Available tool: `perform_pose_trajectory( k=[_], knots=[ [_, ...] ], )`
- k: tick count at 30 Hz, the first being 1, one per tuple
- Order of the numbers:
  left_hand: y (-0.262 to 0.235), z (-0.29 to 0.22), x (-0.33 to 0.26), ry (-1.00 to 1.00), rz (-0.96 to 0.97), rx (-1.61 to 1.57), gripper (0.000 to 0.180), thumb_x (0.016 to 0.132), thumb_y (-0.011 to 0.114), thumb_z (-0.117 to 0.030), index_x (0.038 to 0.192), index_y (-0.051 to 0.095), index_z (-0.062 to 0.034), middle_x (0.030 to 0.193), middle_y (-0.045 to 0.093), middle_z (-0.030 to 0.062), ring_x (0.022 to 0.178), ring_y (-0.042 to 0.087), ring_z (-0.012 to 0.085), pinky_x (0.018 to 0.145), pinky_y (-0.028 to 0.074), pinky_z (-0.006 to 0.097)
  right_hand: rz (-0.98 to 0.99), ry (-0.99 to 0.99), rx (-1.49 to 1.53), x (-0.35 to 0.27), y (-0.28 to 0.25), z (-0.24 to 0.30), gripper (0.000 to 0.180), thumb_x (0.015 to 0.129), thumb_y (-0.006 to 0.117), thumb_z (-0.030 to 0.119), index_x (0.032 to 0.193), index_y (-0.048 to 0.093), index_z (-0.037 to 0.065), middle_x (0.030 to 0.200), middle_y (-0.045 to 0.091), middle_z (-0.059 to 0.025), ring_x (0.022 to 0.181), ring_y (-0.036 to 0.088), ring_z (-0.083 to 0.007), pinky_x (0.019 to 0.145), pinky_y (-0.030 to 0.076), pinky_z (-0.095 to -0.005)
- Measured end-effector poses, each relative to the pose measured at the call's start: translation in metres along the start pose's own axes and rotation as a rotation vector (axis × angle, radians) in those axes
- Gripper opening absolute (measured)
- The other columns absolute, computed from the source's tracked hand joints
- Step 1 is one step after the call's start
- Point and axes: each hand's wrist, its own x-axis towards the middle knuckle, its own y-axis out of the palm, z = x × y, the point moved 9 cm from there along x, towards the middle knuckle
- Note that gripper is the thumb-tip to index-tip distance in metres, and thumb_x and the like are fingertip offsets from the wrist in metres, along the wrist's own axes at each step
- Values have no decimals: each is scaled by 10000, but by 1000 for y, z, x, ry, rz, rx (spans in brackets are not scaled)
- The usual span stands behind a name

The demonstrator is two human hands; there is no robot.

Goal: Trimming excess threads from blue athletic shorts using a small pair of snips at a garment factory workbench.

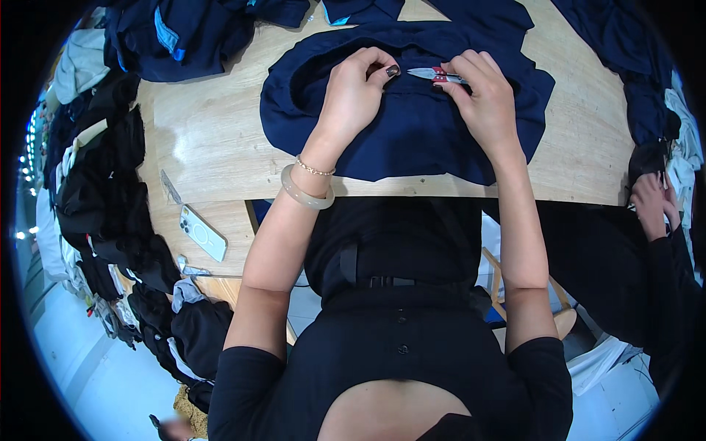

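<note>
Between the two sets of fingertips, at the far edge of the dark navy blue fabric garment (412,125) spread on the pale wooden worktable (206,132), sits the point of work. Right hand (482,99) closed around a small pair of metal thread snips with red handles (435,74); only the blades and a bit of red show, the rest hidden inside the curled fingers. Long axis of the snips runs nearly level across the table, blade tips pointing toward the left hand (353,92), which lies just beside them but not touching. Left-hand thumb and forefinger pinched together on the fabric edge, dark-painted nails visible; whether a loose thread is held in that pinch is too small to tell. Garment lies directly under both hands, its folded upper edge running the same way as the blades, so the tips meet the seam line lengthwise, not across it. Right hand is the nearer one to the snips, the left nearer to the pinched spot of cloth. A pale translucent bangle (305,192) and a thin gold chain bracelet (315,168) ride the left wrist. Well off to the left of the fingers, a white smartphone (203,233) lies on the table. Heaps of dark clothing (110,206) beyond that. Another person's hand (651,204) works at the right edge.
</note>
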Motion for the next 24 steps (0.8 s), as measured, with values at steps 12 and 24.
perform_pose_trajectory(
  k=[12, 24],
  knots=[
    [2, 3, -2, -57, 35, -18, 80, 912, 611, -73, 947, 646, -9, 739, 592, -6, 691, 530, 56, 658, 486, 208, 28, 14, -4, 2, 9, 0, 171, 751, 728, 80, 871, 607, 60, 795, 553, -45, 758, 535, -223, 654, 469, -316],
    [40, 7, -89, -598, 115, -963, 296, 999, 497, -244, 1100, 594, 17, 1122, 637, 137, 1051, 615, 214, 892, 509, 325, 214, 185, 4, 17, 31, -13, 232, 789, 693, 132, 988, 672, 15, 875, 637, -113, 908, 584, -289, 806, 468, -365]
  ],
)
